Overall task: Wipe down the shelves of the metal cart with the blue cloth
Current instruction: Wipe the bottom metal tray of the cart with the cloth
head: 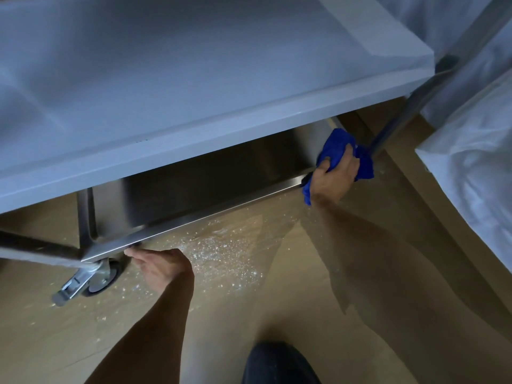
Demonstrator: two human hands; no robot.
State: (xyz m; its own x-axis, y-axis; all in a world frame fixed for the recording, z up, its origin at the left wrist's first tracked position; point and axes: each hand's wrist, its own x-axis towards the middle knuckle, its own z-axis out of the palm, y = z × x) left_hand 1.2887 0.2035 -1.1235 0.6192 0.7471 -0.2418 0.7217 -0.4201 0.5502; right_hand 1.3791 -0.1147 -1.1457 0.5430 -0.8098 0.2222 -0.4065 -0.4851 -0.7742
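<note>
The metal cart fills the upper view: its pale upper shelf (194, 79) is close to the camera, and the darker steel bottom shelf (210, 173) lies beneath it. My right hand (335, 176) grips the bunched blue cloth (336, 141) and presses it on the right end of the bottom shelf's front rim, beside the cart's upright post (399, 117). My left hand (159, 263) holds the underside of that rim near its left corner, fingers curled under the edge, just right of the caster wheel (98, 278).
White crumbs and specks (221, 253) are scattered on the wooden floor in front of the cart. White bedding (471, 167) hangs at the right. A dark trouser knee (279, 364) is at the bottom edge. A steel bar (36, 250) crosses the left.
</note>
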